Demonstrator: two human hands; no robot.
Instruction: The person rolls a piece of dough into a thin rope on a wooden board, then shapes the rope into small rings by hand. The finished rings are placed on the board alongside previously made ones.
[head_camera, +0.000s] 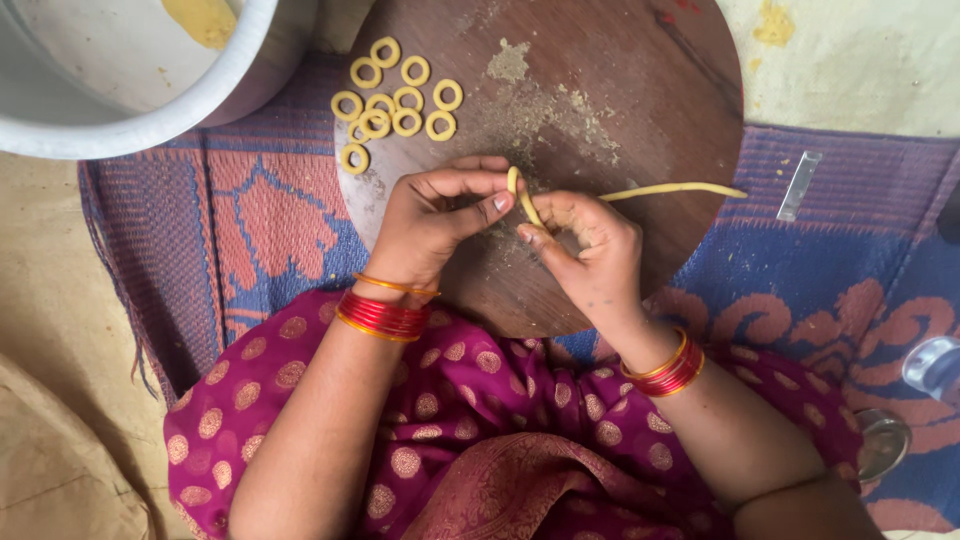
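Running off the top edge above the round wooden board (640, 90): most of the pale metal basin (130, 110). Disappearing behind the right hand (590, 255), near the board's middle: the dough rope's (680, 189) near end. Getting cropped at the right edge: a shiny steel vessel (930, 370).

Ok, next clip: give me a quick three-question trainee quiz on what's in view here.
1. True or false: the finished dough rings lie inside the metal bowl.
2. What do both hands, left hand and right hand, pinch between them?
A. a spoon
B. a thin dough rope
C. a cloth
3. What surface lies under the hands?

Key:
1. False; they sit on the round wooden board, at its far left edge.
2. B; its loose end trails off to the right.
3. The round wooden board, which rests on a woven mat.
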